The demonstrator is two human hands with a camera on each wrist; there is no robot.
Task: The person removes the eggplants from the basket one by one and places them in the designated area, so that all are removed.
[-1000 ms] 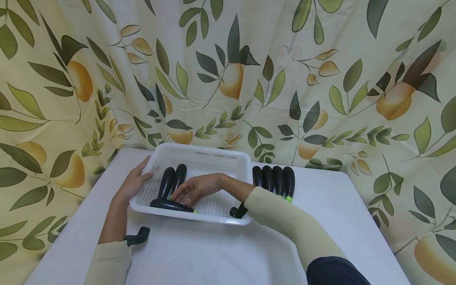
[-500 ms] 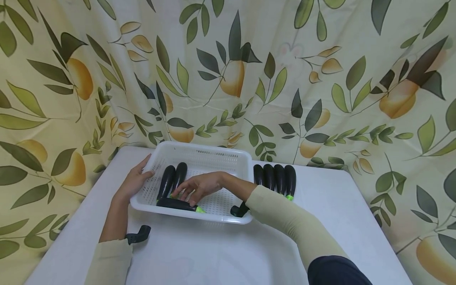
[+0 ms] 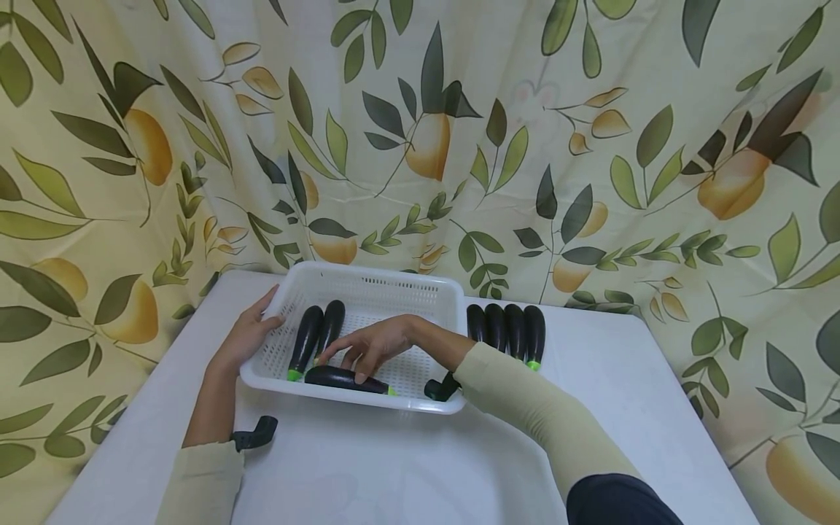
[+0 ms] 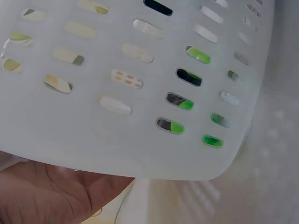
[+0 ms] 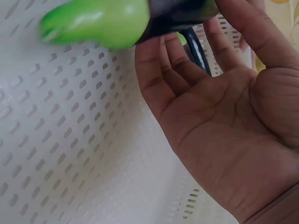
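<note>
Left sleeve [image 3: 203, 477], one, pale beige: rising from the worktop's near edge, a black wrist device [image 3: 256, 434] projecting at its cuff. Left hand [image 3: 244, 337], one: I am gripping the left edge of the basket, my thumb hooking over the rim, my other fingers lying along the outside. White basket [image 3: 394, 299], slotted plastic, one: sitting on the white worktop [image 3: 367, 459], left of its middle and close to its far edge. First eggplant [image 3: 305, 337], glossy black: lying in the left half of the basket, its green cap pointing at the near left corner. Second eggplant [image 3: 332, 321]: lying just beside the first, its lower end being hidden by my forefinger. Third eggplant [image 3: 336, 376]: lying along the basket's near edge, its green cap pointing right. Right hand [image 3: 377, 344], one: reaching over the basket; I am pinching the third eggplant between thumb and fingers, while my forefinger is stretching out apart from the rest towards the second. Second black device [image 3: 441, 389]: showing at my right wrist, above the basket's near right corner. Right sleeve [image 3: 531, 397], beige: crossing that corner. Eggplant row [image 3: 496, 326], four pieces: lying side by side on the worktop, right of the basket near the far edge, my forearm partly covering their near ends. Curtain [image 3: 590, 109], leaf-and-fruit print: hanging behind everything.
</note>
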